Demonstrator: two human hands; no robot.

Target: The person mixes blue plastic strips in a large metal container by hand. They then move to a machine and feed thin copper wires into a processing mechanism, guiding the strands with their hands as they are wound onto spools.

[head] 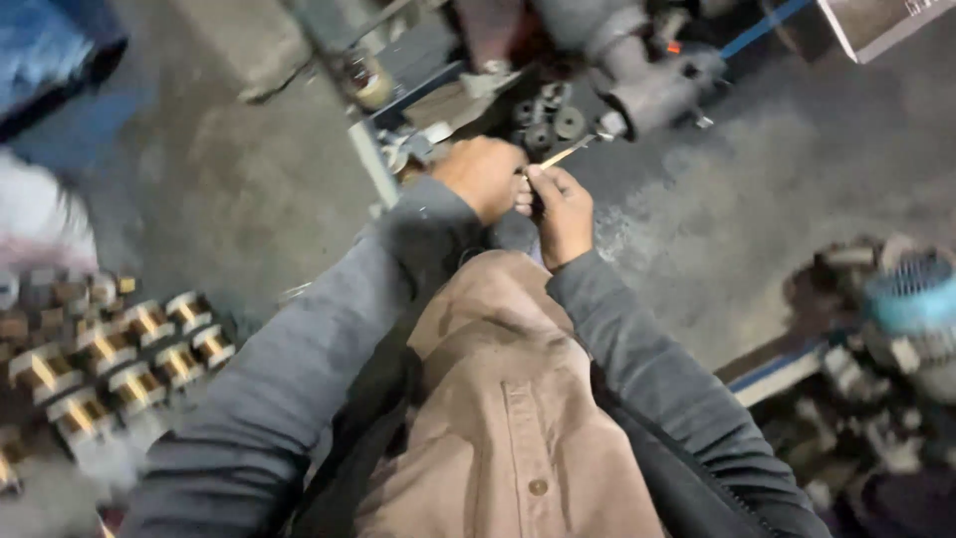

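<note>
Two hands meet above the knee. Right hand pinches a thin rod that juts toward two o'clock; left hand, at nine o'clock, is curled closed, contents hidden

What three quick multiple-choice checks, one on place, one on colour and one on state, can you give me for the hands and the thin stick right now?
1. Where do the brass-cored spools lie?
A. at the person's left
B. at the right
C. on the lap

2. What colour are the sleeves?
A. red
B. grey
C. white

3. How is the thin stick held?
A. lying on the floor
B. pinched in the right hand
C. stuck in a spool

Key: 1 A, the spools fill the lower left floor. 2 B, each sleeve is grey. 3 B, the right hand pinches the thin stick, the left hand closed beside it.
</note>
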